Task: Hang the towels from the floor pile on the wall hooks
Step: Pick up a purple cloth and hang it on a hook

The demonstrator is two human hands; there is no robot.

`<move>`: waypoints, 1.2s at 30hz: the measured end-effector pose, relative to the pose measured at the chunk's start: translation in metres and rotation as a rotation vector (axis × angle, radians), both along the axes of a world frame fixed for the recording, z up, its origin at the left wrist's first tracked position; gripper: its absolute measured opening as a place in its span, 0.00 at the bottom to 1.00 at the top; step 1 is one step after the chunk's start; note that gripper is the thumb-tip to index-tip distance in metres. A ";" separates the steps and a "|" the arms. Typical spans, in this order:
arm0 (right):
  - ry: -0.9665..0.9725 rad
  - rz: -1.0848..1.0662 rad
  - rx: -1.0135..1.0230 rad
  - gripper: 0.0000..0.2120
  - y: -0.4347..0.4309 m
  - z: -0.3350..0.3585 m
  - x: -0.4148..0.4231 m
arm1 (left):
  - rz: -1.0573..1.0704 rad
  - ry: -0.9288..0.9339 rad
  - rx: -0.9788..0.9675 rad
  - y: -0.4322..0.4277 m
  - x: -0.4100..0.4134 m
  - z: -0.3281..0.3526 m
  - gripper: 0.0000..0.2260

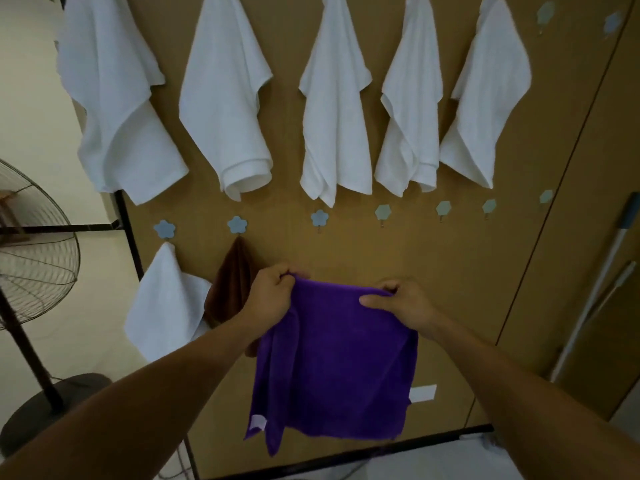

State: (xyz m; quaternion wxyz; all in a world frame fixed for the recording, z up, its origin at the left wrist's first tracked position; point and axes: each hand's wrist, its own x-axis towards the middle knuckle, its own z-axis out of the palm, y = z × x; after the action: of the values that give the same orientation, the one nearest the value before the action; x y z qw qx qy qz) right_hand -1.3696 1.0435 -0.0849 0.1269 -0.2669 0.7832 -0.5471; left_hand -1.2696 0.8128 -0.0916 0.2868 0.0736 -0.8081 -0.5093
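Observation:
A purple towel [332, 362] hangs in front of the brown board, held by its top edge. My left hand [272, 294] pinches its upper left corner and my right hand [401, 304] pinches its upper right corner. Several white towels [225, 98] hang from the top row of hooks. In the lower row, a white towel [166, 303] and a brown towel [230, 282] hang at the left. A bare blue flower hook [319, 218] and bare hexagon hooks [382, 213] sit just above the purple towel.
A standing fan [34, 268] is at the left beside the board's black frame [128, 223]. Two mop handles [599, 282] lean against the panel on the right. More bare hooks [545, 12] are at the top right. The floor pile is out of view.

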 end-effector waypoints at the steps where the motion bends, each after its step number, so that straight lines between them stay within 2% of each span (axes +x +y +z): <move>1: -0.003 -0.026 -0.036 0.10 -0.011 0.001 -0.006 | -0.022 0.011 0.029 -0.007 -0.010 0.000 0.19; 4: 0.008 -0.094 -0.087 0.08 -0.041 -0.001 -0.021 | -0.169 -0.057 0.062 -0.025 -0.031 0.000 0.09; 5: 0.021 -0.107 -0.090 0.08 -0.051 -0.002 -0.026 | -0.231 -0.103 0.036 -0.031 -0.037 -0.001 0.09; 6: 0.038 -0.119 -0.094 0.08 -0.060 -0.003 -0.030 | -0.278 -0.144 -0.009 -0.037 -0.043 -0.003 0.12; 8: 0.070 -0.160 -0.112 0.09 -0.076 -0.007 -0.041 | -0.286 -0.154 -0.104 -0.046 -0.058 -0.006 0.12; 10: 0.081 -0.211 -0.139 0.11 -0.088 -0.010 -0.055 | -0.239 -0.098 -0.094 -0.053 -0.073 -0.006 0.07; 15: 0.119 -0.268 -0.135 0.10 -0.114 -0.016 -0.099 | -0.108 -0.097 -0.008 -0.069 -0.113 -0.009 0.09; 19: 0.135 -0.305 -0.135 0.12 -0.137 -0.018 -0.141 | 0.045 -0.088 -0.071 -0.079 -0.158 -0.013 0.15; 24: 0.140 -0.334 -0.173 0.18 -0.167 -0.019 -0.199 | 0.193 -0.083 -0.159 -0.094 -0.212 -0.014 0.17; 28: 0.175 -0.331 -0.181 0.15 -0.186 -0.025 -0.230 | 0.335 -0.075 -0.163 -0.101 -0.239 -0.022 0.15; 30: 0.217 -0.350 -0.124 0.13 -0.190 -0.036 -0.237 | 0.424 -0.101 -0.191 -0.101 -0.244 -0.032 0.14; 36: 0.219 -0.446 -0.057 0.14 -0.192 -0.052 -0.242 | 0.452 -0.131 -0.063 -0.096 -0.249 -0.049 0.15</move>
State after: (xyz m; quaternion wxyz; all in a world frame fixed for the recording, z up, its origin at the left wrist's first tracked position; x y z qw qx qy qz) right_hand -1.6116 0.8515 -0.1372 -0.0902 -0.1484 0.8161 -0.5512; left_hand -1.5188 0.7166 -0.1407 0.3425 0.2767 -0.8034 -0.4009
